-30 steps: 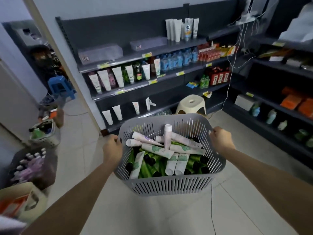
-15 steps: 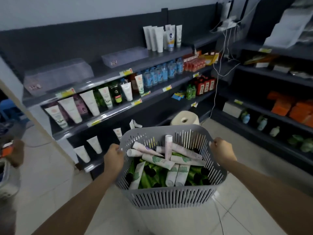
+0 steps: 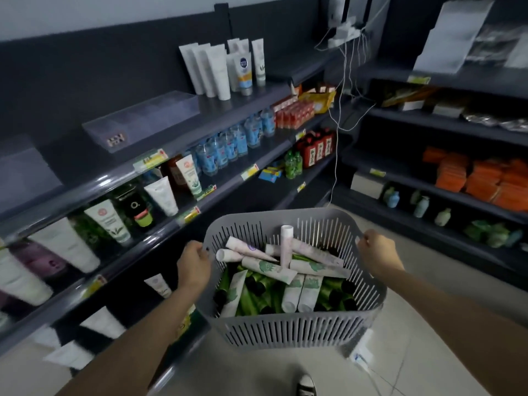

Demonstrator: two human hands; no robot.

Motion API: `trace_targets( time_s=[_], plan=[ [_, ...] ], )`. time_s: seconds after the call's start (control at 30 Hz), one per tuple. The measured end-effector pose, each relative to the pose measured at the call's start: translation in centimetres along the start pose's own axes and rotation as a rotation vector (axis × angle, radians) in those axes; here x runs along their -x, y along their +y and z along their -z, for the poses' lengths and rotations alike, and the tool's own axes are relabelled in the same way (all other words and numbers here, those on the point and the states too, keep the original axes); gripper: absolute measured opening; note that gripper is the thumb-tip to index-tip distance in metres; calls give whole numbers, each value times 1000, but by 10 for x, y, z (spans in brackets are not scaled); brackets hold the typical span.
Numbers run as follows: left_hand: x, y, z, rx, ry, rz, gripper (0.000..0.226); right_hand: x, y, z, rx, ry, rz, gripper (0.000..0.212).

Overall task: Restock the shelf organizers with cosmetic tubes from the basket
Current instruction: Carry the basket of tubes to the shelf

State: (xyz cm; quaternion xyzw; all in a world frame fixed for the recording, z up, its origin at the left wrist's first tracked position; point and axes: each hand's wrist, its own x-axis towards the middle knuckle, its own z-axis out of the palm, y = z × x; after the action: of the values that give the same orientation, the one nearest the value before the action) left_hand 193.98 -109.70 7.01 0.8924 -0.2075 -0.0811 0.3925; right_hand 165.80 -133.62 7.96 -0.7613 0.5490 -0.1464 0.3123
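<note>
A grey slotted basket (image 3: pixel 288 330) hangs in front of me, carried at waist height. My left hand (image 3: pixel 193 264) grips its left rim and my right hand (image 3: pixel 377 257) grips its right rim. Inside lie several cosmetic tubes (image 3: pixel 268 268), white ones with green or purple prints on top and green ones with black caps underneath. Two clear shelf organizers stand on the top shelf to the left, one (image 3: pixel 143 121) near the middle and one (image 3: pixel 23 172) at the frame's left edge. Both look empty.
Dark shelving (image 3: pixel 177 224) runs along the left, holding white tubes, blue bottles and red boxes. More shelves (image 3: pixel 445 178) on the right hold orange packs and small bottles. White cables (image 3: pixel 341 110) hang in the corner. My shoe (image 3: pixel 307 384) shows on the tiled floor.
I have walked closer to the left shelving with the basket. The shelves now sit nearer and larger. Both hands keep the same grip on the rims.
</note>
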Motion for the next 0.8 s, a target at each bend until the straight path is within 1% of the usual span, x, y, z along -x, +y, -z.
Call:
trace_targets(
  time_s=[0.2,0.4,0.67,0.8],
  plan=[
    [-101,39,-56,12,-43,-51,11,-103,-14,-6,-27,-1,-61,26],
    [-157,50,-101,23,-71,-34,11,-166,-25,-19,-9,31,-74,23],
    [-262,55,-156,18,-235,-53,15,-234,-24,-59,-52,101,-272,15],
    [-308,63,-183,0,-280,-119,14,-266,-30,-76,-50,140,-357,23]
  ],
)
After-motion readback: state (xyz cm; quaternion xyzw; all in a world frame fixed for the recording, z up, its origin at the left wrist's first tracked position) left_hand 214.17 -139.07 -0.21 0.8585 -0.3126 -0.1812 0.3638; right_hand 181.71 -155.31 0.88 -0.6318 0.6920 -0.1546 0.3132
